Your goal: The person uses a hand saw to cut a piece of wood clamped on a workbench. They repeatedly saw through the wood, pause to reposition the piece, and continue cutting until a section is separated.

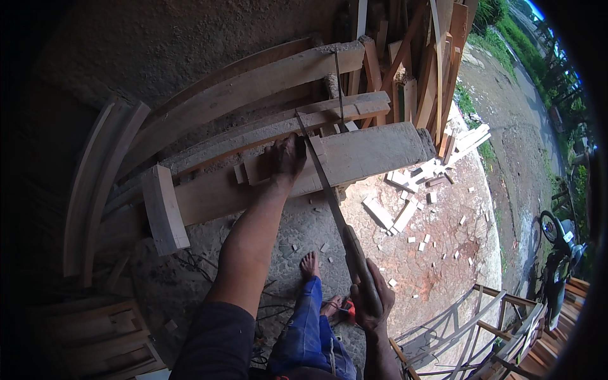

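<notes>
Looks like a sawing step to me. The right hand [372, 294] has its grip wrapped firmly round the handle of a long hand saw [327, 182], and the blade slants up and away across the worktop [380, 152], which is basically a wide, rough plank. The left hand [289, 158] has its grip closed over a small wood block [258, 168] lying on that plank, holding it down, with the blade right beside the fingers. The blade crosses the block towards its right end, but I can't tell how deep the cut goes, if it's started at all. For the next stroke I'd say keep the block dead still, line the blade up square and tuck those fingers clear of the teeth. Loads of offcuts [379, 212] on the floor to the right, and bare feet [310, 266] below, so watch your toes.
</notes>
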A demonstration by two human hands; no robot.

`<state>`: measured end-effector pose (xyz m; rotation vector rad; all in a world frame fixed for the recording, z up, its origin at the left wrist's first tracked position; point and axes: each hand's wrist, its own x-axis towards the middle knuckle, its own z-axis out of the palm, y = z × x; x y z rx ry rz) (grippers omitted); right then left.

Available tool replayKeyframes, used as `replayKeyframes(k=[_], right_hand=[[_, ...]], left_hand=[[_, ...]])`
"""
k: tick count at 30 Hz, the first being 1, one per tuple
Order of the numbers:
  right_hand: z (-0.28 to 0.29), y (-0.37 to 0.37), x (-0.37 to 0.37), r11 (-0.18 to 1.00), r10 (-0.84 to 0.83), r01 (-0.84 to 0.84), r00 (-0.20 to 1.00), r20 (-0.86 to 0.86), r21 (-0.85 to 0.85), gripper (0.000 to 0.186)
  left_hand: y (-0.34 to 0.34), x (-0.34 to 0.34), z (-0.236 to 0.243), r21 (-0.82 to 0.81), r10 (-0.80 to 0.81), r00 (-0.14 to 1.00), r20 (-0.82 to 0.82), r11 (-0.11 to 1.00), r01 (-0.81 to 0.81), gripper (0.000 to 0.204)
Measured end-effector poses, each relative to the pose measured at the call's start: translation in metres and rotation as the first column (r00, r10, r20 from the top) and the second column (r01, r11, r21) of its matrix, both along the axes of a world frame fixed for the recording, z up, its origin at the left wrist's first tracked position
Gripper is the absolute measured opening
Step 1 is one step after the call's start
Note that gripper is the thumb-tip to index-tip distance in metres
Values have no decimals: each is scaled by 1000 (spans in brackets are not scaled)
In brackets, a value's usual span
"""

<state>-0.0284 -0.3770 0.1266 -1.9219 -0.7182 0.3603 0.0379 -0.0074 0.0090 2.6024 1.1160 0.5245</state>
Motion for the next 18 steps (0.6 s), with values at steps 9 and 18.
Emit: replayKeyframes(k=[9, 18], right_hand=[[-6, -7, -6, 1000, -21, 21, 999, -26, -2, 59], [-3, 54, 31, 998, -33, 45, 975, -221, 52, 53]], left_hand=[[6, 0, -4, -6, 21, 1000, -3, 1000, -21, 28], [1, 5, 5, -12, 9, 1000, -21, 1000, -9, 27]])
